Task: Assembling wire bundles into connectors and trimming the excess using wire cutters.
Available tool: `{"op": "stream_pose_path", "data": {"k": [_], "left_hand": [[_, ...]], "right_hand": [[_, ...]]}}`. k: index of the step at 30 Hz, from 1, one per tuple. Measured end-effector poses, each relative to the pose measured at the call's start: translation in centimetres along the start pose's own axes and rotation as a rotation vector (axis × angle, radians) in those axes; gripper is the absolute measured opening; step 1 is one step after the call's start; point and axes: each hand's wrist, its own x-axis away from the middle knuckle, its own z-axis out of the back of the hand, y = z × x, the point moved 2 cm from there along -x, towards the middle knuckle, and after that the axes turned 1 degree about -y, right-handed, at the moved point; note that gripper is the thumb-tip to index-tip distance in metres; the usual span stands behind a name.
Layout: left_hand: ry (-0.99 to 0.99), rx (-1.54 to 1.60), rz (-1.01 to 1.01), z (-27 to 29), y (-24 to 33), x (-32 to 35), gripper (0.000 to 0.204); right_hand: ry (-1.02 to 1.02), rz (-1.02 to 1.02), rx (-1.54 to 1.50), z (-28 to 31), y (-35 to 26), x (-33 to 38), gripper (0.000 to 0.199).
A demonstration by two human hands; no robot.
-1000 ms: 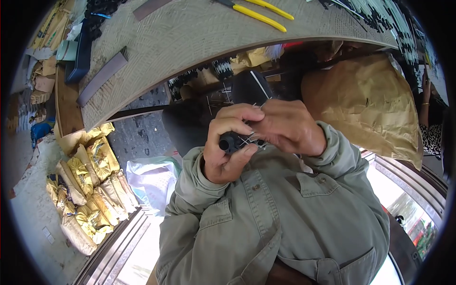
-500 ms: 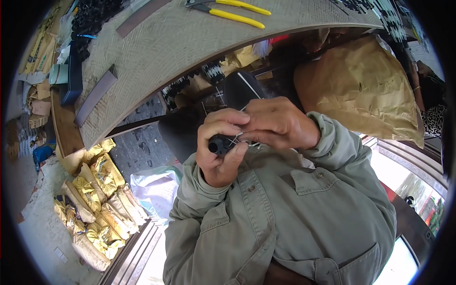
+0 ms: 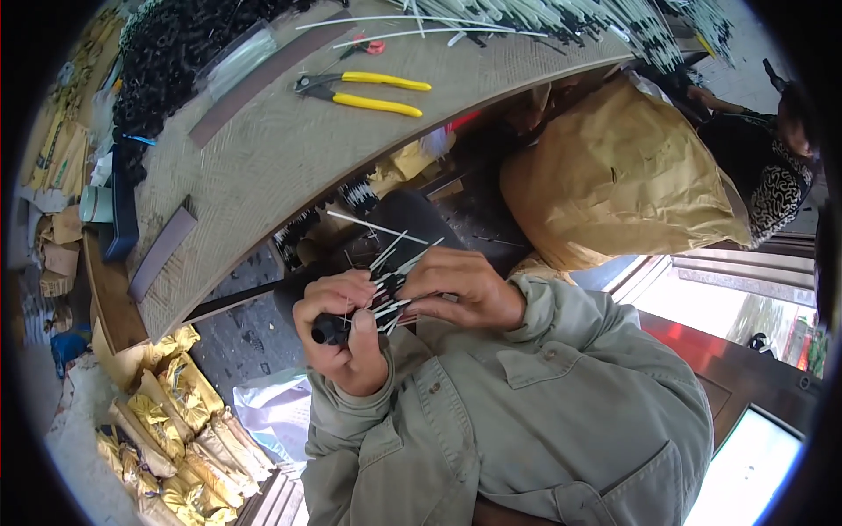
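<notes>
My left hand [image 3: 346,329] is wrapped round a black tube-like piece [image 3: 329,330], whose round end points to the lower left. Thin white rods [image 3: 386,317], some with black parts, stick out of it at several angles beyond my fingers. At the right side of this bundle, my right hand [image 3: 465,285] is closed, thumb and fingers pinching among the rods; which rods it grips is partly hidden. One longer white rod [image 3: 373,226] juts up and left from beside the right hand. Both hands are in front of my chest, over my dark-clothed legs.
Beyond my hands curves a table edge [image 3: 386,149]. On the table lie yellow-handled pliers [image 3: 377,92], brown flat strips [image 3: 164,248] and piles of white rods [image 3: 561,22]. A large brown paper sack [image 3: 623,175] stands right, with another person [image 3: 781,167] behind it. Gold-wrapped bundles [image 3: 189,421] lie lower left.
The view has shifted, showing more of the table. My right hand has drawn slightly away from the left, and the many rods fanning out of the black piece now show between them.
</notes>
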Motion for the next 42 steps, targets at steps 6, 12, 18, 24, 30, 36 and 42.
{"op": "stream_pose_path", "data": {"k": [6, 12, 18, 24, 30, 36, 42], "left_hand": [[0.116, -0.132, 0.001, 2.8, 2.7, -0.2, 0.018], [0.209, -0.411, 0.043, 7.0, 5.6, 0.6, 0.033], [0.296, -0.548, 0.113, 10.2, 5.1, 3.8, 0.024], [0.299, -0.614, 0.085, 11.4, 5.9, 4.6, 0.028], [0.331, -0.699, 0.020, 11.5, 5.3, 4.3, 0.028], [0.358, -0.801, -0.005, 11.0, 5.0, 3.6, 0.027], [0.355, -0.783, 0.000, 10.3, 4.1, 2.7, 0.028]], "right_hand": [[-0.122, 0.064, -0.293, -3.4, 0.4, -3.3, 0.013], [-0.272, 0.034, -0.553, -9.0, 0.7, -6.2, 0.013], [-0.515, -0.151, -0.600, -12.8, 1.8, -5.5, 0.013], [0.111, 0.156, 0.762, -1.3, 5.1, -12.6, 0.022], [0.074, 0.089, 1.265, 4.3, 8.9, -15.3, 0.023], [0.033, 0.165, 1.304, 4.5, 8.1, -16.1, 0.023], [-0.351, -0.013, 0.101, -2.9, -0.8, -9.2, 0.013]]}}
